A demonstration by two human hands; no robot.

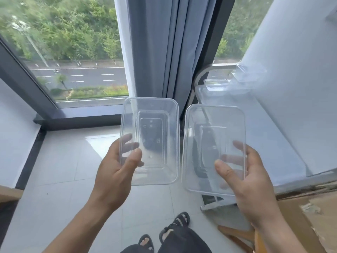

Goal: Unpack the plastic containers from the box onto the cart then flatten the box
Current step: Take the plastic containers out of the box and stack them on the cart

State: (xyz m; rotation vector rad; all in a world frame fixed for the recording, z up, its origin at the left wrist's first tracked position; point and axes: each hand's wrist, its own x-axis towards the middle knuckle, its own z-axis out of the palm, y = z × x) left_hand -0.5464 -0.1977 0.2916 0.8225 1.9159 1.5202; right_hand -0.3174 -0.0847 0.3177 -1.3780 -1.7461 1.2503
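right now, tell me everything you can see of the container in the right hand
The container is clear plastic, rectangular, round-cornered, with a rim and stepped base, empty. It is held in the air, long side upright. The right hand grips its lower right edge, thumb in front, fingers behind showing through.

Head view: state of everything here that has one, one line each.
Left clear rectangular plastic container: empty, gripped by left hand.
Right clear rectangular plastic container: empty, gripped by right hand.
Two clear plastic containers: resting on white cart.
Grey-blue fabric curtain: gathered.
Brown cardboard box: partly visible, state unclear.
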